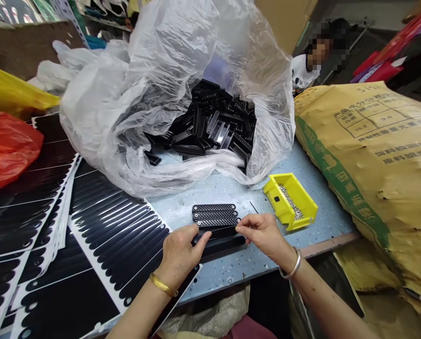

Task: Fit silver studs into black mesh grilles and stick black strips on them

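Observation:
Several black, round-ended strips with a cross-hatched top (215,214) lie side by side on the table, small silver dots at their ends. Nearer to me are smooth black strips (224,243), partly covered by my hands. My left hand (182,252) grips the left end of a black strip, thumb stretched over it. At the right end, my right hand (263,233) is closed in a pinch. What sits between those fingertips is too small to make out. Just beyond the right hand stands a yellow bin (291,200) holding small shiny metal pieces (290,201).
A big clear plastic bag (154,165) at the back holds many loose black parts (210,117). Sheets with black strips (115,235) cover the left side. A printed yellow sack (369,141) bounds the right. A thin dark rod (253,207) lies by the bin. A person (305,70) is behind.

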`<state>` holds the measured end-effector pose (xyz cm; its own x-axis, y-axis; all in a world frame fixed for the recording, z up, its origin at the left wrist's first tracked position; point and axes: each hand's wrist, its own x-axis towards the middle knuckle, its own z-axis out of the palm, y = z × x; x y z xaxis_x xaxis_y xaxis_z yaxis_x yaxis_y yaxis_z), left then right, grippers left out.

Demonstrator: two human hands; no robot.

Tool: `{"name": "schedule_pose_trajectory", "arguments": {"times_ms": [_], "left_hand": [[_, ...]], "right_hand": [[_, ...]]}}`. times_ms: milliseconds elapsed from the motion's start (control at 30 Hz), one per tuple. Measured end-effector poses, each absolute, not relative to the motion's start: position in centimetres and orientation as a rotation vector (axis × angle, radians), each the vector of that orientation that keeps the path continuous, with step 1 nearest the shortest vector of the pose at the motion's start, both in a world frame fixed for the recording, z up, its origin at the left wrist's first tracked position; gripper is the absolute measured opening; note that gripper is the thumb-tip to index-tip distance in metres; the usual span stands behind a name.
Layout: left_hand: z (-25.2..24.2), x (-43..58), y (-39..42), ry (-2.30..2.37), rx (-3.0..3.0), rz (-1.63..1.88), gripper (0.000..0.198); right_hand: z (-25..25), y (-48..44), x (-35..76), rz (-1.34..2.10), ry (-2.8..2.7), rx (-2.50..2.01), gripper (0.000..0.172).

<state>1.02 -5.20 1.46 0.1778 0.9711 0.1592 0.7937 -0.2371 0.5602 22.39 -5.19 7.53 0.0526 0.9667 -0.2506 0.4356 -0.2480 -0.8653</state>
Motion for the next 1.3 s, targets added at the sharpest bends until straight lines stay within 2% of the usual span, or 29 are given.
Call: {"name": "schedule_pose_trajectory", "arguments": {"times_ms": [400,567,800,1100,1300], "left_hand": [[1.7,1.0,-5.2,1.667,2.103,0.653,0.039],[1.7,1.0,-5.2,1.653,2.114,0.660,0.038],[1.8,0.9,-5.1,1.634,2.099,0.635,0.037],[1.6,0.7,-5.0,1.615,2.080,0.633,0.039],[1.4,0.7,-5.0,1.595,2.067,0.674,0.041]], "right_hand": [[8.3,-5.4,22.0,0.831,-1.711,-1.791,0.013],[8.5,-5.0,22.2,0.672,-1.769,-1.835,0.008],[7.2,-4.0,22.6,1.156,-1.397,-1.716,0.008],[5.7,-4.4,22.6,1.166,-1.244,-1.736,0.010],[6.0,-4.4,22.8,1.195,-1.194,-1.676,0.036]]}}
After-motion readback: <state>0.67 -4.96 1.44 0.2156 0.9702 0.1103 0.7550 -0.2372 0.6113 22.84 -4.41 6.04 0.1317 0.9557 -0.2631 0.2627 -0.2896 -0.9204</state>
